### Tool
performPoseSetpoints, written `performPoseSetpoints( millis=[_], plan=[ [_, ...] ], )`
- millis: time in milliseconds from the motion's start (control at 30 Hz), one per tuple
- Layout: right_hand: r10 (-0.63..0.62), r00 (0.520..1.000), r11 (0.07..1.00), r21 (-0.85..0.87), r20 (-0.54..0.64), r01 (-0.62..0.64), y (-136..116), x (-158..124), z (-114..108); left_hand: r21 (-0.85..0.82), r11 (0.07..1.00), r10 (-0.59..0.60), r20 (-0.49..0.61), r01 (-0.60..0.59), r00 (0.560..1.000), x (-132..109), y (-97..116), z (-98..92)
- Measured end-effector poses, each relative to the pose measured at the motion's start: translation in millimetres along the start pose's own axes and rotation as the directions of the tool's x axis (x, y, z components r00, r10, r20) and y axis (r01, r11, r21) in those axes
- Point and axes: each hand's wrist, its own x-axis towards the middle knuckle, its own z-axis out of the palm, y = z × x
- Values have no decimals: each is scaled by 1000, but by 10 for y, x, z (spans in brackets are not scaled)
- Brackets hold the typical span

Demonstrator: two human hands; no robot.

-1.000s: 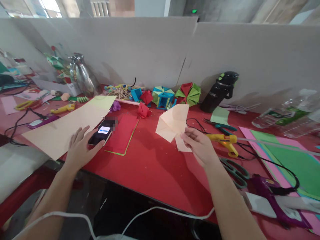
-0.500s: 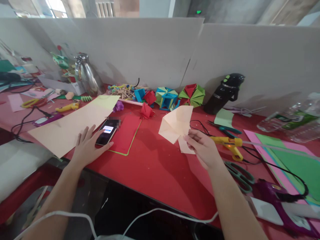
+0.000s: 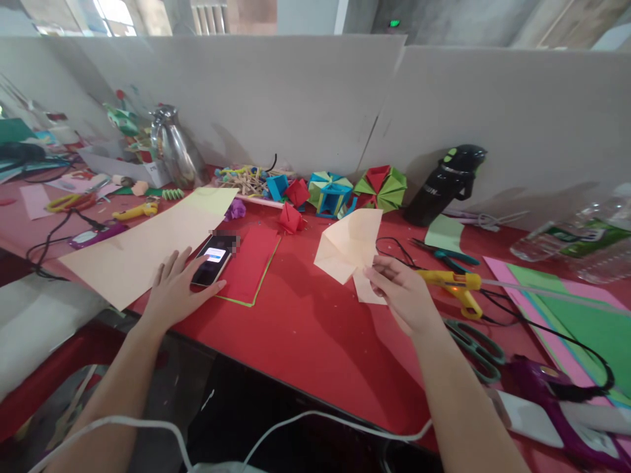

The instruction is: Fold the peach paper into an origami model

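Observation:
My left hand point(image 3: 180, 282) lies with fingers spread beside a smartphone point(image 3: 213, 263), its thumb and index finger around the phone's near end. The lit screen shows a white pop-up box. Under the phone are red paper sheets point(image 3: 256, 263) with a green edge, and a large cream sheet point(image 3: 142, 249) stretches out to the left. Between thumb and fingers, my right hand point(image 3: 397, 286) pinches a creased, partly folded cream paper point(image 3: 348, 243) just above the table. A smaller cream piece point(image 3: 367, 289) shows below it, partly hidden by the hand.
To the right lie a yellow glue gun point(image 3: 456, 282), green-handled scissors point(image 3: 476, 348), pliers point(image 3: 446, 253) and coloured paper point(image 3: 582, 309). Along the back stand folded paper models point(image 3: 330, 194), a black bottle point(image 3: 444, 184) and a steel jug point(image 3: 177, 148). A purple tool point(image 3: 547, 387) sits near right.
Both hands keep their place and grip. The whole view has shifted very slightly; nothing was picked up or let go.

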Motion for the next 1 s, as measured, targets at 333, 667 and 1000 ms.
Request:
performPoseSetpoints(
  millis=[333,667,1000],
  plan=[
    [4,1000,1000,7,4,-4,14,5,-10,3,1000,-3,18,3,1000,1,7,0],
    [4,1000,1000,3,5,-4,22,11,-19,6,1000,-1,18,1,1000,11,-7,15],
    [-4,1000,1000,-9,8,4,19,-2,-19,7,1000,1,20,-1,1000,7,-12,18]
  ],
)
